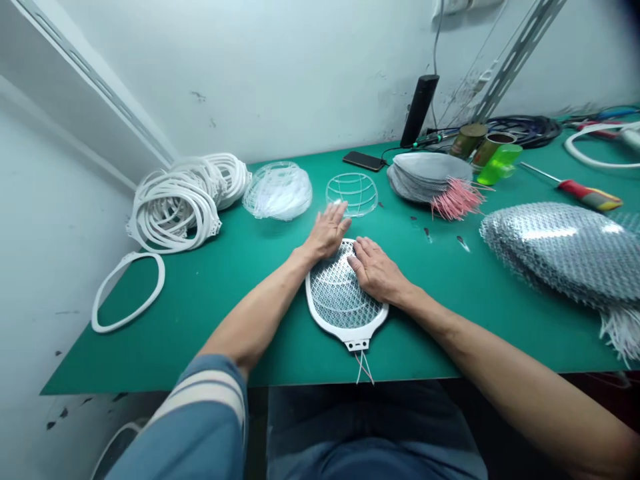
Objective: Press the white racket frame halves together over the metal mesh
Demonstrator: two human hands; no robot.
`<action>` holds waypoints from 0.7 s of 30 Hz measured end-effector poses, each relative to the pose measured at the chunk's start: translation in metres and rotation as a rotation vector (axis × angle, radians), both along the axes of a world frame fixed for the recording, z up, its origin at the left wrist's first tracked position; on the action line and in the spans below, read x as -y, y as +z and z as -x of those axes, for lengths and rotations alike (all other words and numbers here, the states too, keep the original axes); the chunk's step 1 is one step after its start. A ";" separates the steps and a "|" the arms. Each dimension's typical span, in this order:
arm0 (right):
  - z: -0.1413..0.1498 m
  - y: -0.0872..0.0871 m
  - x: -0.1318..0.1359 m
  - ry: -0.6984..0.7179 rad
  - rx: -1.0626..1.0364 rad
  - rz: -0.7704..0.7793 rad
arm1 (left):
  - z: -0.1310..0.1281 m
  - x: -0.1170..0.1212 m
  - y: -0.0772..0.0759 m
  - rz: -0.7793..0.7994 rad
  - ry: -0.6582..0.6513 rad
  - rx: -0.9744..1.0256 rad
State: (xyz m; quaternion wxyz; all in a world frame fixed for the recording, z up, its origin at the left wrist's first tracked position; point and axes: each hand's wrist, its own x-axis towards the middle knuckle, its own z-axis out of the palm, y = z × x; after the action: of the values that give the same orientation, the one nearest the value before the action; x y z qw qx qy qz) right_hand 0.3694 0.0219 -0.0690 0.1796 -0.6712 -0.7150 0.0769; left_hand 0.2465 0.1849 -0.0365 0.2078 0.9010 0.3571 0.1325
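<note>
A racket-shaped head with a white plastic frame and metal mesh lies flat on the green table in front of me. Thin red and white wires come out of its neck end and reach the table's front edge. My left hand is at the frame's far left edge, fingers stretched forward and slightly blurred. Across the mesh's upper right side and rim rests my right hand, its fingers extended. Just beyond the hands lies a clear plastic grid piece.
White frames are heaped at left, with a single frame nearer. Clear grids are stacked behind. At right are grey mesh sheets with pink wires, silvery mesh sheets, a screwdriver, a phone and cans.
</note>
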 end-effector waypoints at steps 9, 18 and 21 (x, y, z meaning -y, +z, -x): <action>-0.001 -0.003 0.000 -0.015 -0.044 -0.026 | 0.040 0.042 0.000 -0.173 0.082 0.093; -0.002 -0.003 -0.001 -0.015 -0.045 -0.018 | 0.056 0.090 -0.003 -0.241 0.064 0.027; -0.002 -0.004 -0.001 -0.018 -0.040 -0.034 | 0.059 0.107 -0.005 -0.230 0.025 -0.048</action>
State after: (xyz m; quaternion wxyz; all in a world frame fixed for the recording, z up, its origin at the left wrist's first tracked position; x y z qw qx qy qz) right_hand 0.3710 0.0229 -0.0730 0.2060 -0.6729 -0.7064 0.0763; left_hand 0.1878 0.0783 -0.0414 0.0929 0.9172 0.3557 0.1536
